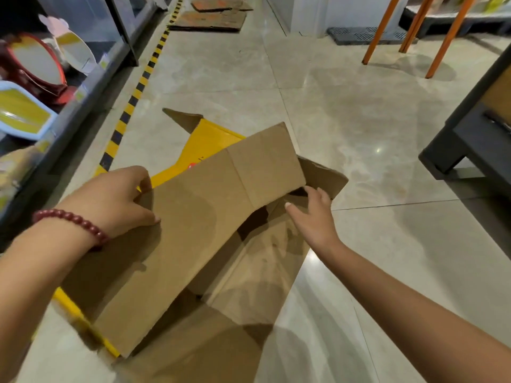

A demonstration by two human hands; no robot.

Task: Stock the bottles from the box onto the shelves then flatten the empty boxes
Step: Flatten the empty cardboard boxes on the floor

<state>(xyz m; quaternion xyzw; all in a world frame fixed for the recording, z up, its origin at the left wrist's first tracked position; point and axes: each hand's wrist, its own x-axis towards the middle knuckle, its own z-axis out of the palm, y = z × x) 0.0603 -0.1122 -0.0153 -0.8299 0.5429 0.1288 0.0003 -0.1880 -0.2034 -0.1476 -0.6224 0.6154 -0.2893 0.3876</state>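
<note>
Head view, frame centre: cardboard box (193, 230) panel is pinched by left hand (116, 200); right hand (312, 217) is held slack-fingered inside, gripping nothing.

— What is lying along the left side?
— A yellow-and-black striped line (143, 78) is running up the tiled floor (359, 120), beside a grey shelf unit (83, 89) where mirrors (36, 62) are standing.

— And farther up the aisle?
— Flattened cardboard sheets (210, 20) are lying on the floor.

— On the right?
— Orange legs (378, 31) are slanting down to the tiles, a dark grated mat (362, 34) is sitting behind them, and a dark stand (470, 139) is filling the edge.
</note>
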